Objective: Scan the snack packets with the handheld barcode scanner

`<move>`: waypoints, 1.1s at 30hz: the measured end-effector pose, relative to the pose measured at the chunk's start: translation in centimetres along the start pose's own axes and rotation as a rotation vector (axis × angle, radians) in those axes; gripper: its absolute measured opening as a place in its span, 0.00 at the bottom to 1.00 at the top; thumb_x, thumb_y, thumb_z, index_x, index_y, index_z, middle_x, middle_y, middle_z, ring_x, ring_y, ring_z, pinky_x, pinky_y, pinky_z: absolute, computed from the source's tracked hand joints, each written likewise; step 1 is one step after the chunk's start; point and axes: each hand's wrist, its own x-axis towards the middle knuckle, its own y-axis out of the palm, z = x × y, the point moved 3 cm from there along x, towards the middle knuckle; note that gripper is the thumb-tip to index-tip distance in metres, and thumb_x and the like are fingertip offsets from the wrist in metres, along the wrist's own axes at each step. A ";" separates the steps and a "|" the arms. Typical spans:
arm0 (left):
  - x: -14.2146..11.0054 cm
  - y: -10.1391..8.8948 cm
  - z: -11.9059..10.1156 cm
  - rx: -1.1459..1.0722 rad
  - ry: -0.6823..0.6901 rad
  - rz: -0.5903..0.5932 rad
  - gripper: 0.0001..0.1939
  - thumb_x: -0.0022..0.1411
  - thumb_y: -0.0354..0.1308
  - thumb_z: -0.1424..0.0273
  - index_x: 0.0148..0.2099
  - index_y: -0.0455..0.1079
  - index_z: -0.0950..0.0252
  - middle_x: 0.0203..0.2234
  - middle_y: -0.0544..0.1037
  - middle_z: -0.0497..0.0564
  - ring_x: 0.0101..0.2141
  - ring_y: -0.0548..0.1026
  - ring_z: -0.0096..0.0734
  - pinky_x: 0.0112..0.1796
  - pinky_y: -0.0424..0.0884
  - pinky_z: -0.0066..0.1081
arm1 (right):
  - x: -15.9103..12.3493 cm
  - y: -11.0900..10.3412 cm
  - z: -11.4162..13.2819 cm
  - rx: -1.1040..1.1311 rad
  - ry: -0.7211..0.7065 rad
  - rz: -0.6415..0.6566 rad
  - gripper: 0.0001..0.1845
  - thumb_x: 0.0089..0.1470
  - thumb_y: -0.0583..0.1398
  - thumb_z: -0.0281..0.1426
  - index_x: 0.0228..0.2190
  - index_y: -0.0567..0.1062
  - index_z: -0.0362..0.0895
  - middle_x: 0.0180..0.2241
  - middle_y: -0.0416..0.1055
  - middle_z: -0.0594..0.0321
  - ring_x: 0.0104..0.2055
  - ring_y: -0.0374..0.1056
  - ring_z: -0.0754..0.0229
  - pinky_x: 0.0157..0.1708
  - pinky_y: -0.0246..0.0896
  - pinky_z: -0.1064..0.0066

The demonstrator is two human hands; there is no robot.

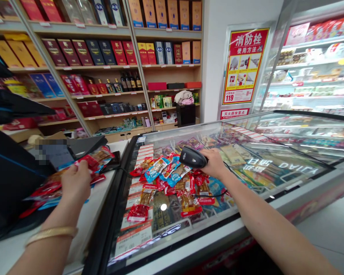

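Observation:
My right hand (215,163) is closed round a black barcode scanner (191,157), its head turned left above a heap of small snack packets. The heap, red packets (191,204) and blue packets (157,169) with brown food showing through, lies on the glass top of a freezer chest (172,238). A cable hangs from the scanner side. On the left, my left hand (77,182), with a gold bangle at the wrist, has its fingers closed on a red snack packet (89,162). More red and blue packets (50,187) lie around and under that hand by the counter.
A white counter (99,200) adjoins the freezer at left, with a black monitor (11,179) on it and a dark phone-like device (114,160) near its edge. Shelves of boxed bottles (97,51) line the back wall. A lit display fridge (318,68) stands at right.

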 end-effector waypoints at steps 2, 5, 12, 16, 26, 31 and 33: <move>-1.5 2.2 -0.5 -0.174 -0.059 0.097 0.07 0.55 0.52 0.64 0.29 0.62 0.62 0.19 0.68 0.46 0.23 0.69 0.32 0.26 0.68 0.30 | 0.0 -0.1 0.1 0.025 -0.006 0.003 0.17 0.45 0.69 0.43 0.36 0.79 0.46 0.32 0.79 0.60 0.38 0.72 0.53 0.38 0.49 0.65; -4.1 5.2 -1.2 -0.371 -0.117 0.238 0.09 0.53 0.57 0.63 0.32 0.66 0.64 0.21 0.71 0.46 0.21 0.68 0.28 0.22 0.65 0.26 | 0.1 -0.3 0.3 0.049 -0.023 0.021 0.16 0.47 0.68 0.42 0.36 0.79 0.46 0.31 0.79 0.59 0.36 0.71 0.55 0.39 0.49 0.66; -7.4 8.5 -0.6 -0.385 -0.116 0.476 0.16 0.50 0.62 0.56 0.32 0.68 0.63 0.23 0.73 0.46 0.28 0.72 0.33 0.26 0.71 0.30 | 0.3 -0.5 1.4 0.054 -0.089 0.080 0.13 0.47 0.66 0.38 0.35 0.79 0.46 0.31 0.78 0.61 0.34 0.71 0.57 0.39 0.49 0.65; -7.5 9.0 0.0 -0.313 -0.099 0.513 0.17 0.52 0.60 0.53 0.33 0.69 0.63 0.25 0.74 0.48 0.30 0.73 0.35 0.27 0.72 0.31 | 0.3 -0.5 1.9 0.055 -0.119 0.124 0.14 0.47 0.66 0.37 0.37 0.79 0.47 0.34 0.79 0.61 0.39 0.72 0.55 0.39 0.49 0.65; -7.1 9.2 0.9 -0.333 -0.065 0.513 0.18 0.53 0.59 0.52 0.35 0.70 0.63 0.26 0.75 0.49 0.29 0.73 0.34 0.27 0.71 0.30 | 0.3 -0.4 2.1 0.073 -0.135 0.138 0.13 0.47 0.65 0.35 0.37 0.79 0.47 0.36 0.80 0.60 0.40 0.72 0.54 0.39 0.48 0.64; -7.2 9.6 1.5 0.005 0.386 0.544 0.25 0.61 0.50 0.50 0.44 0.76 0.63 0.37 0.79 0.56 0.39 0.77 0.41 0.43 0.75 0.41 | 0.2 -0.4 1.4 0.066 -0.093 0.084 0.16 0.46 0.67 0.37 0.38 0.79 0.46 0.35 0.80 0.59 0.38 0.71 0.55 0.40 0.49 0.64; -8.2 10.2 1.4 0.149 0.627 0.682 0.26 0.62 0.50 0.51 0.50 0.77 0.62 0.47 0.79 0.58 0.49 0.76 0.45 0.54 0.69 0.46 | 0.1 -0.4 1.2 0.055 -0.077 0.066 0.17 0.46 0.67 0.38 0.39 0.79 0.46 0.34 0.79 0.60 0.37 0.71 0.55 0.41 0.50 0.64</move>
